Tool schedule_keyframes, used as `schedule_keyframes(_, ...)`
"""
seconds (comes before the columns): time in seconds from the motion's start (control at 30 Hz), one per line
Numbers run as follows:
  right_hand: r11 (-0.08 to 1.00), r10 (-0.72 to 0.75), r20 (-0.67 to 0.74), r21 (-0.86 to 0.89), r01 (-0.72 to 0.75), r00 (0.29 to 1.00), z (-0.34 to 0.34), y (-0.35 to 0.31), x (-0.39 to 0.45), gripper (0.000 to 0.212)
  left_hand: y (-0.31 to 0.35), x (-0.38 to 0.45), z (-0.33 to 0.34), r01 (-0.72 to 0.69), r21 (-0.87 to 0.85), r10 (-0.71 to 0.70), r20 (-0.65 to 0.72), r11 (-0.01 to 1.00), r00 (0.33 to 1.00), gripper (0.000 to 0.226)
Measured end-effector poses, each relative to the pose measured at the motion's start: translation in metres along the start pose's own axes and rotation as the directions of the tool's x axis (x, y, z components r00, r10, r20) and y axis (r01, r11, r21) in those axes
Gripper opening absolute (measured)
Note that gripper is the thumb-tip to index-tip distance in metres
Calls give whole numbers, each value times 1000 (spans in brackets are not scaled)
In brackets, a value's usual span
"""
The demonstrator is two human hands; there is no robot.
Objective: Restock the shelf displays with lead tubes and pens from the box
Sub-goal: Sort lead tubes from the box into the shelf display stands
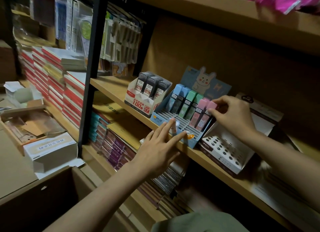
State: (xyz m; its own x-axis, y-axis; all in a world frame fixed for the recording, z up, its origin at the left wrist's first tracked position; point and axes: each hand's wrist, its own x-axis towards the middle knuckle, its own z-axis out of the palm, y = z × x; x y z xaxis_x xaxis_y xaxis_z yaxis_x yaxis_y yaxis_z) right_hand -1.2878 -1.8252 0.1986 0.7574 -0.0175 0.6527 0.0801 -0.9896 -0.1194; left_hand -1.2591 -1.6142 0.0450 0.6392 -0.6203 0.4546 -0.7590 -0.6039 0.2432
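Cardboard displays and plastic tubes on a matt wood-look shelf [110, 86].
The pastel lead tubes [187, 103] look like smooth plastic with glossy clear bodies; the blue display tray [192, 142] and white pen stand [230, 155] are printed card, slightly sheeny; the upright post [91, 64] is black matt metal.

On the shelf [119, 89], the slotted display [183, 126] sits mid-frame between the lead-tube box [147, 97], left, and the holed pen stand [223, 148], right.

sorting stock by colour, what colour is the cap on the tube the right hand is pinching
Pink: the right hand pinches a pink-capped lead tube, clearest in the head view.
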Motion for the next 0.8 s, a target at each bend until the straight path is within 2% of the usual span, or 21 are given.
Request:
schedule_keyframes(0.13,993,13,-25,-115,-16,1000,3,3,-1,31,0,1,-2,3,7,-3,-17,1000,1000,65)
schedule_keyframes(0.3,974,32,3,-224,-30,999,2,0,-7,34,2,2,-5,9,3,-9,-10,1000,1000,65)
schedule_keyframes(0.4,958,60,65,-283,-40,996,-3,-4,-11,49,3,1,-10,11,-15,-11,14,1000,1000,66)
schedule_keyframes(0.47,969,105,72,-232,-86,992,-6,-8,-16,63,4,-2,-16,-3,-56,4,12,998,1000,67)
schedule_keyframes(0.5,981,129,46,-155,-120,991,-7,-11,-21,62,6,-4,-20,-15,-90,15,-3,996,1000,67)
schedule_keyframes(0.57,988,146,-12,48,-145,989,-7,-24,-35,49,10,-10,-30,-18,-190,9,-49,982,999,64)
schedule_keyframes(0.63,984,84,-11,159,-81,996,-1,-46,-52,35,14,-21,-41,12,-310,-44,-95,951,994,54)
schedule_keyframes(0.7,967,-14,30,254,6,999,11,-74,-67,26,12,-36,-49,119,-477,-186,-96,871,978,37)
schedule_keyframes(0.73,951,-54,73,309,29,996,19,-89,-74,22,8,-46,-52,222,-602,-302,-33,767,953,27)
schedule_keyframes(0.8,917,-113,219,398,17,969,39,-118,-87,13,-3,-70,-52,422,-808,-504,184,412,844,15)
